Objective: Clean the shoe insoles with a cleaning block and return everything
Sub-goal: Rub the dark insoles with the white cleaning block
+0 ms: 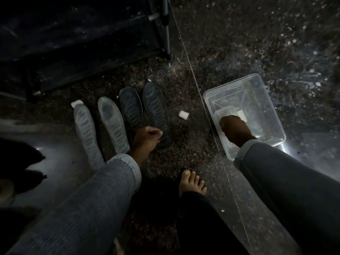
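Four insoles lie side by side on the speckled floor: two pale ones (86,133) (113,124) on the left and two dark ones (131,111) (155,107) to their right. My left hand (147,138) sits at the near end of the dark insoles, fingers curled on the heel of one. My right hand (234,129) reaches down into a clear plastic tub (266,100) of water and grips a white cleaning block (241,115). Only the block's far edge shows past my knuckles. Another white block (183,115) lies on the floor between the insoles and the tub.
A dark shoe rack (73,43) with a metal leg (166,34) stands behind the insoles. A small white piece (77,103) lies at the tip of the leftmost insole. My bare foot (193,183) is near the middle, and dark shoes (20,162) sit at the left edge.
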